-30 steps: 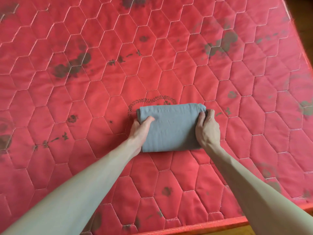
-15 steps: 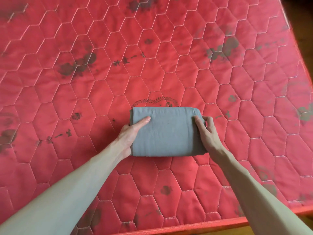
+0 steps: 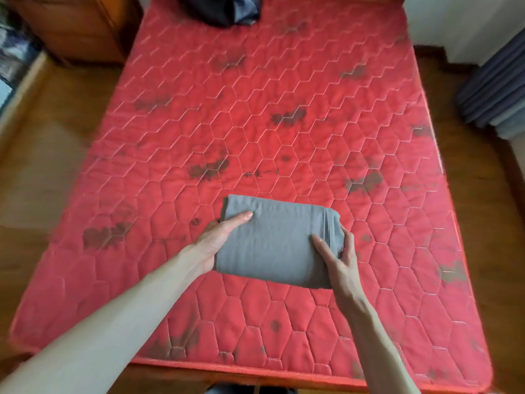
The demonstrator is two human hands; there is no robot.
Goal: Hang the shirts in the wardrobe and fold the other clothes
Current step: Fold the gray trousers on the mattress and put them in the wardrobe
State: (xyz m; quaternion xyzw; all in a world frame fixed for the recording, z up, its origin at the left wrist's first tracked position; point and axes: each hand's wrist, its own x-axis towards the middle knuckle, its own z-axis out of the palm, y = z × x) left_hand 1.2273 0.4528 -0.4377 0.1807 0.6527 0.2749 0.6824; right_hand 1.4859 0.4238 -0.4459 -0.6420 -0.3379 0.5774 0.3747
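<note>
Centrally, a folded grey garment (image 3: pixel 278 240) is held between two bare hands over the near half of a red quilted mattress (image 3: pixel 284 109); whether it is lifted clear or just resting on the mattress cannot be told. The left hand (image 3: pixel 218 240) grips the garment's left edge, thumb lying across the top and the other fingers hidden beneath. The right hand (image 3: pixel 338 257) grips the right edge the same way, thumb on top and fingers (image 3: pixel 349 237) curled round the thick rolled fold. It looks soft, light and limp, a bundle of stacked layers that would likely sag or spill open if taken by one corner, so both side edges, pinched through every layer, seem the safest hold. Beyond the garment, at the mattress's far end, lies a dark heap of clothes (image 3: pixel 224 9), probably waiting its turn. Left of that heap stands wooden furniture (image 3: pixel 76 27).
</note>
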